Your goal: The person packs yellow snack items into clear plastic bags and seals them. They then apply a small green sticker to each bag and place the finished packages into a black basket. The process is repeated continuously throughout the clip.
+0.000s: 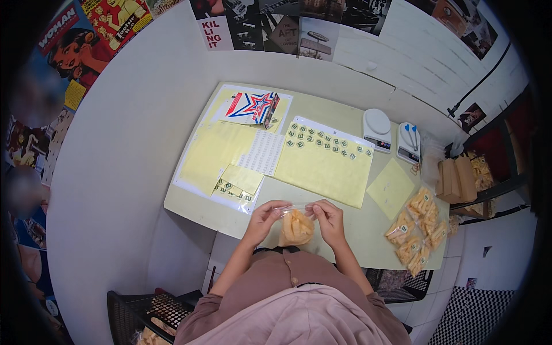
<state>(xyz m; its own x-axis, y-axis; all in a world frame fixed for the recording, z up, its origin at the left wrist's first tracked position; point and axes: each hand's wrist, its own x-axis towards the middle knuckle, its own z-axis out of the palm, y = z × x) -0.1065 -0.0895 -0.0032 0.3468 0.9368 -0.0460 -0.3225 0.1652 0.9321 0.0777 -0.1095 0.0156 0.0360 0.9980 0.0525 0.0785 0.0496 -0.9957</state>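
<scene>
Between my two hands is a clear plastic bag of pale yellow snack sticks (296, 229), held upright at the front edge of the table. My left hand (264, 219) pinches one top corner of the bag with thumb and fingers. The opposite top corner is gripped by my right hand (328, 219). The bag's top edge is stretched between them, and I cannot tell whether it is sealed. Just beyond lies a yellow sheet with rows of round stickers (323, 172). Further left is a sheet of small printed labels (262, 151).
At right lie several filled snack bags with round stickers (413, 235). Two white kitchen scales (377, 123) stand by the wall, near brown paper packs (457, 179). A printed star-pattern box (254, 108) sits back left. A black plastic crate (138, 308) stands at lower left.
</scene>
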